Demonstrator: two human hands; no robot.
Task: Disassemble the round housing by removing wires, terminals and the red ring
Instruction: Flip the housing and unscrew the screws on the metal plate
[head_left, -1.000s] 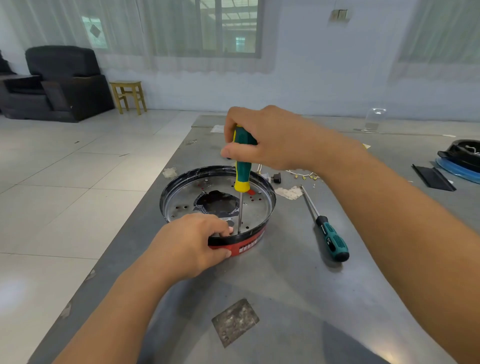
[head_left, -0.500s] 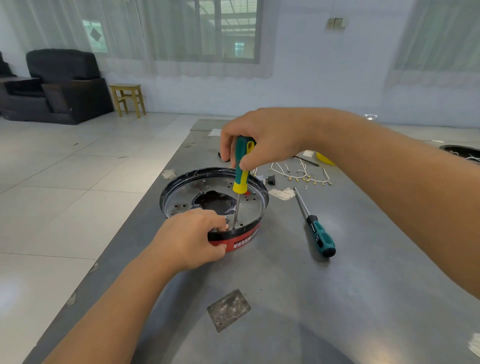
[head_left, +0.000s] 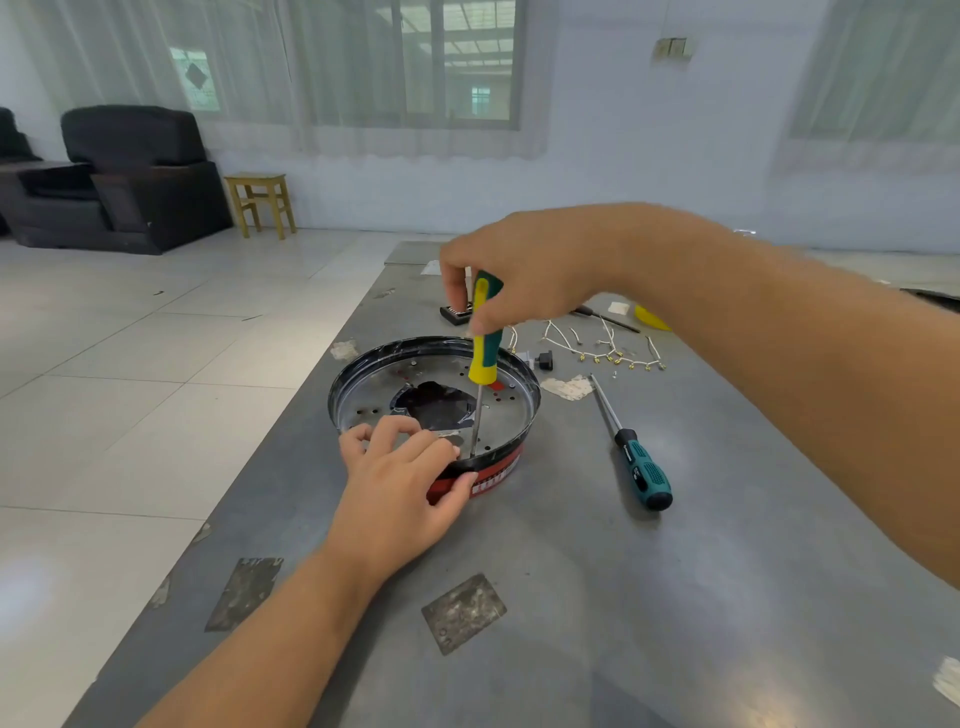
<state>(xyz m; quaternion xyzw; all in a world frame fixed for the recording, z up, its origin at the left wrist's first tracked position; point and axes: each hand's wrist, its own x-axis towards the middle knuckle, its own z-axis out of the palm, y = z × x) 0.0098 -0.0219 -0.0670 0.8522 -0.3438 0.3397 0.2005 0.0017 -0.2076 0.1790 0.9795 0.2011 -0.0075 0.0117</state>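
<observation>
Grey metal table (head_left: 571, 597) fills my view, and the round housing (head_left: 358, 387) sits near its left edge. Its red ring (head_left: 493, 475) is not yet off. My left hand (head_left: 400, 483) grips the near rim and my right hand (head_left: 524, 283) holds a screwdriver (head_left: 485, 348) upright, tip inside by the wall. Wires (head_left: 602, 345) with their terminals already lie loose behind, so I judge the ring is what remains.

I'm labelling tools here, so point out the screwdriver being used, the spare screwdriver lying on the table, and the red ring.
Screwdriver in use (head_left: 485, 343): head view, on its green and yellow handle.
Spare screwdriver (head_left: 644, 475): head view, on its teal handle.
Red ring (head_left: 496, 478): head view, on the near outer band.
</observation>
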